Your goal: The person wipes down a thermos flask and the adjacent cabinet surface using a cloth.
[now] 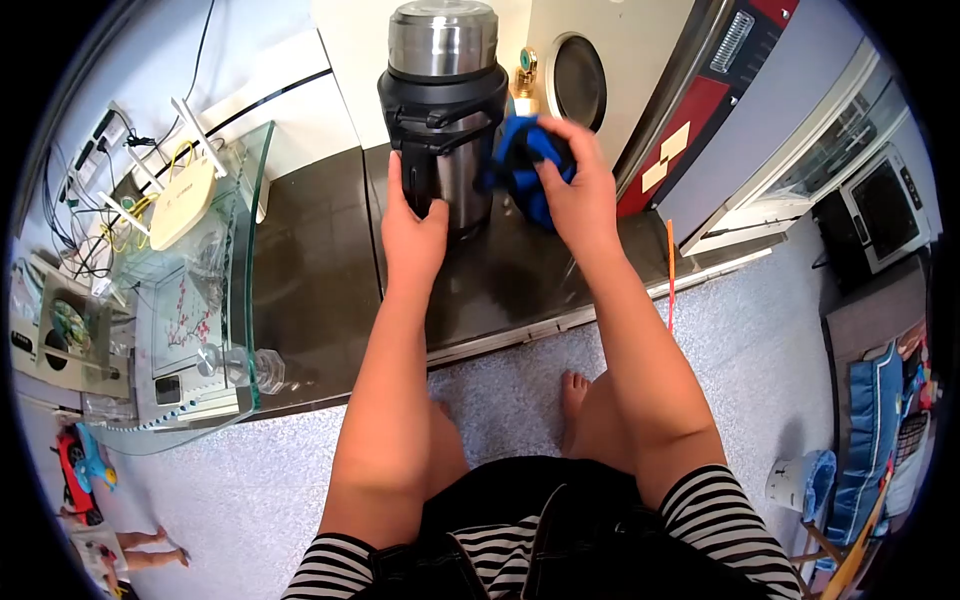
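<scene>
A big stainless-steel vacuum flask with a black collar and a steel cup lid stands upright on the dark countertop. My left hand is closed around its black handle, thumb on the near side. In my right hand is a bunched blue and black cloth, pinched between thumb and fingers and slightly blurred. The cloth is right beside the flask's right side.
To the left, a glass shelf carries a white router with cables. A round black disc leans at the back, near a small gold-topped bottle. An orange stick rises at the counter's front edge. Another person's legs show at lower left.
</scene>
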Tool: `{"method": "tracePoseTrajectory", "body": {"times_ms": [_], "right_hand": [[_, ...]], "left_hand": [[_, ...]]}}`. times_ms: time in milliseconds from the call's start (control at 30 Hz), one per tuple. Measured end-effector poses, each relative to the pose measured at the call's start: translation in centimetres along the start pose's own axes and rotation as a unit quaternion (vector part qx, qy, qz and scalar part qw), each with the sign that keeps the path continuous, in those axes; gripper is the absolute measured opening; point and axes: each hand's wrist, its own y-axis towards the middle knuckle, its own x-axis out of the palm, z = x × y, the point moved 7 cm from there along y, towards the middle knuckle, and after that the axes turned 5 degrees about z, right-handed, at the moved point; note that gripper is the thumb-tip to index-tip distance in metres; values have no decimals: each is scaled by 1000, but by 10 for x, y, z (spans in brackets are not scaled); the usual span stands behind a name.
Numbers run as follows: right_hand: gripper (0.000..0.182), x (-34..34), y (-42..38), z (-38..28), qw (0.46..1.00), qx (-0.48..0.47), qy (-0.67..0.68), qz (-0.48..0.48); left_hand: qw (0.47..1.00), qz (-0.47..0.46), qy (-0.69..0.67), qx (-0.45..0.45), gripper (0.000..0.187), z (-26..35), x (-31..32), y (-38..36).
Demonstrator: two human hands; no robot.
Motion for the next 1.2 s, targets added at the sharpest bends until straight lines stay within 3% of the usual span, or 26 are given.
{"method": "tracePoseTrajectory", "body": {"times_ms": [67, 100, 233, 267, 333, 367, 400, 433, 467, 533, 567, 600, 667, 767, 833, 967, 1033, 1167, 1200], "right_hand": [[51, -3, 9, -42, 991, -106, -19, 75], [52, 6, 10, -45, 991, -120, -15, 56], [48, 37, -20, -35, 994, -98, 35, 31], [45, 46, -33, -19, 995, -99, 4, -1], [41, 56, -50, 6, 994, -99, -24, -30], [38, 67, -60, 28, 993, -26, -49, -104], [35, 73, -74, 47, 980, 53, -74, -179], [30, 76, -77, 58, 970, 59, -47, -230], [30, 76, -76, 66, 971, 63, -46, -225], [30, 66, -62, 55, 981, 27, -59, -180], [32, 56, -49, 45, 992, 4, -60, -112], [32, 54, -37, 36, 992, 8, -61, -114], [34, 31, -15, 16, 995, 29, 90, 26], [37, 32, -10, -4, 988, 6, 137, 65], [37, 42, -19, -6, 991, -20, 119, 62], [40, 62, -47, -5, 998, -11, 46, 34], [40, 63, -58, -5, 999, -9, 25, 30], [36, 71, -74, 19, 996, 57, 12, -71], [34, 74, -79, 31, 993, 63, 1, -103]], "left_hand": [[999, -8, -32, 2, 85, -7, 1, 4], [993, -22, -100, -50, 83, -3, 2, 0], [981, -50, -177, -58, 82, -16, 8, 4], [982, -49, -178, -51, 82, -10, 8, 2], [976, -16, -211, -55, 59, 0, 3, -1], [978, -36, -185, -89, 56, -2, 3, -3], [979, -40, -178, -93, 56, -5, 2, -5], [983, -39, -161, -85, 67, -6, 2, -5], [986, -38, -147, -72, 78, -5, 2, -1], [990, -45, -109, -71, 74, -17, 4, 3], [993, -30, -101, -51, 72, -20, 3, 4], [995, -13, -93, -33, 71, -22, 3, 4], [995, -8, -93, -23, 69, -11, 5, -1], [997, 14, -71, -14, 52, -5, 3, -2], [999, 5, -31, -14, 70, -5, 2, -1], [1000, 4, -11, 9, 73, -12, 2, 1], [974, 63, 164, 143, 75, 1, -2, -1], [977, 48, 182, 99, 76, -1, -2, -8], [984, 13, 174, 30, 77, -1, 0, -9]]}}
